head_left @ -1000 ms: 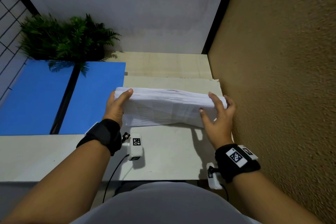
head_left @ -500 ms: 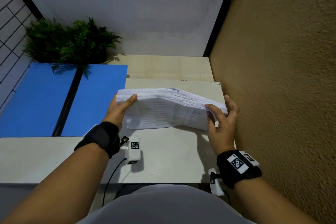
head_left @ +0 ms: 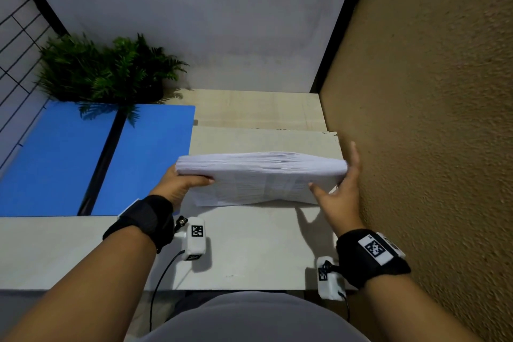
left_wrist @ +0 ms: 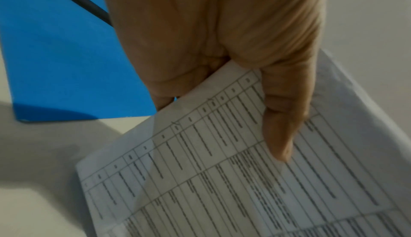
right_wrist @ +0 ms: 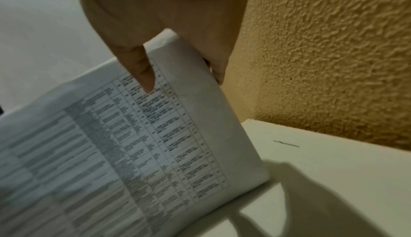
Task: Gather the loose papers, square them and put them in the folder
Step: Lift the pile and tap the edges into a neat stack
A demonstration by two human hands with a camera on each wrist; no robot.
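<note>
Change: the paper stack (head_left: pixel 261 175), tilted down toward the right half a second ago, now sits close to level, its thick top edge facing up, and the right hand (head_left: pixel 337 191) has shifted from a wrapped hold to a flatter press against the stack's right end.
Left hand: the left hand (head_left: pixel 177 184) grips the stack's left end, thumb across the printed front sheet, fingers behind it.
Right hand: fingers straight along the right edge, thumb on the front sheet; it presses rather than clenches.
Stack: held on edge, its lower edge at or just above the pale table (head_left: pixel 249 253); contact is unclear.
Alignment: in the left wrist view one front sheet stands out of line with those behind.
Folder: the blue folder (head_left: pixel 147 158) lies open flat just left of the stack, holding no sheets.
Meaning: this looks like the squaring step, not yet finished; the papers are gathered, and putting them in the folder remains.
Background: a green plant (head_left: pixel 108 69) stands behind the folder.
</note>
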